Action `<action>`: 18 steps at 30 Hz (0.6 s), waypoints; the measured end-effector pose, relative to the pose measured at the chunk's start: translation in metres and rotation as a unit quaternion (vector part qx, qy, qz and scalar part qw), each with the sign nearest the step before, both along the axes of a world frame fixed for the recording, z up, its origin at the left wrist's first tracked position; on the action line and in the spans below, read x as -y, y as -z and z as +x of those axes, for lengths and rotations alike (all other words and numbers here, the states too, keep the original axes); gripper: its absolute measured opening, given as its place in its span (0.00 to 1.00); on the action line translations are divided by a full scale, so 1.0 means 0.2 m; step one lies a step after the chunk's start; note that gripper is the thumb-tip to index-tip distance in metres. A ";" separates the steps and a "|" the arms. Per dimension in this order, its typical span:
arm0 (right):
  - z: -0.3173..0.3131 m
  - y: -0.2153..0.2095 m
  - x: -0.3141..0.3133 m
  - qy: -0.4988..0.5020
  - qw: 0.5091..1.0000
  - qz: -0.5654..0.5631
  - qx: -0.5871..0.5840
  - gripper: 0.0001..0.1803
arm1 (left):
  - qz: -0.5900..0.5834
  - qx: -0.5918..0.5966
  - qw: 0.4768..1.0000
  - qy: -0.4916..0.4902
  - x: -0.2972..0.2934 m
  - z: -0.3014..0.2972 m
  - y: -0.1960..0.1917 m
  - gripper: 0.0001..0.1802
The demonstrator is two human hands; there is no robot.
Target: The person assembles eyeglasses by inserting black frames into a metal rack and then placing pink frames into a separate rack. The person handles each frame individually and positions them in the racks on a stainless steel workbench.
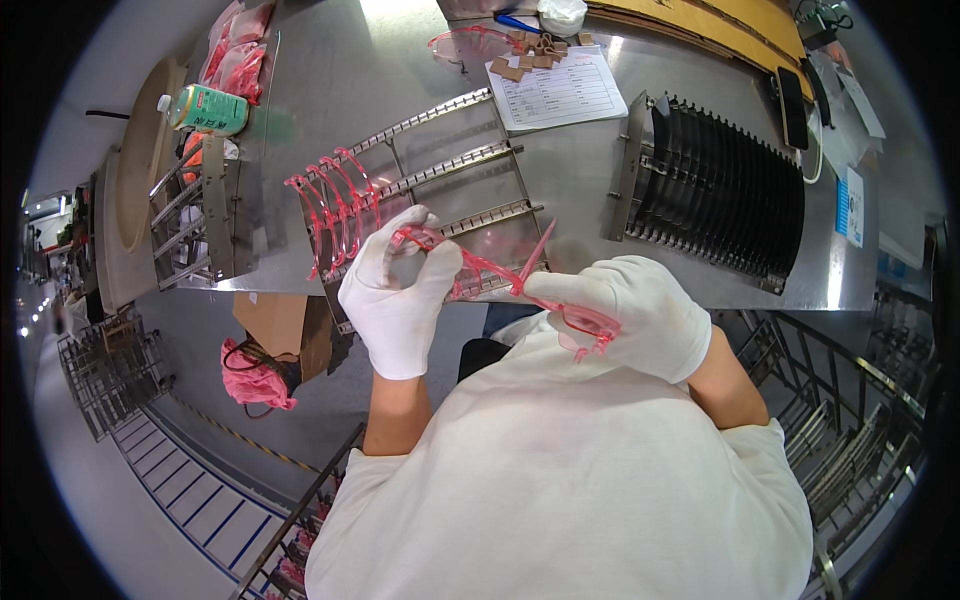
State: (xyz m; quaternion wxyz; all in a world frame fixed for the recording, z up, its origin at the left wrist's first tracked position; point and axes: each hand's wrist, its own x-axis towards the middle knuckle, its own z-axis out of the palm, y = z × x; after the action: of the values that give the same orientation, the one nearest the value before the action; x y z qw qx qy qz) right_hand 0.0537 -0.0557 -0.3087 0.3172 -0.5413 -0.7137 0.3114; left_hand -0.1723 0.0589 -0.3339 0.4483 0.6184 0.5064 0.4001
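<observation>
My left hand (pixel 395 300), in a white glove, is closed with thumb and forefinger on one end of a see-through pink plastic frame (pixel 487 266), shaped like an eyeglass frame. My right hand (pixel 645 310), gloved too, grips its other end. A thin pointed piece sticks up from the frame between the hands, and a loop hangs below my right fingers. Just beyond the hands lies a slotted metal rack (pixel 470 157). Several curved pink frames (pixel 338 205) stand in a row at its left end.
A second rack holding dark curved pieces (pixel 720 190) stands at the right. Brown blocks (pixel 540 58) rest on a printed sheet (pixel 560 98) at the back. A green bottle (pixel 210 110), pink bags (pixel 240 60) and a small metal rack (pixel 195 215) are at the left.
</observation>
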 end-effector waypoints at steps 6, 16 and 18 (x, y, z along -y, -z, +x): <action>0.00 -0.01 0.00 0.003 0.998 0.005 0.057 0.29 | 0.204 -0.052 0.977 -0.031 0.00 0.06 -0.02 0.35; -0.01 -0.05 0.00 0.018 0.997 0.041 0.062 0.25 | 0.326 0.055 0.895 0.299 0.07 0.12 -0.18 0.35; -0.01 -0.06 0.00 0.014 0.997 0.039 0.061 0.24 | 0.330 0.071 0.897 0.287 0.08 0.14 -0.17 0.33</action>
State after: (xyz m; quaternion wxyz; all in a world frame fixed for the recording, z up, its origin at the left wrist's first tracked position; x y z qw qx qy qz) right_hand 0.0524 -0.0557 -0.2973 0.2975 -0.5565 -0.7359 0.2454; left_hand -0.1445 0.0427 -0.2996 0.3483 0.8194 0.1133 0.4411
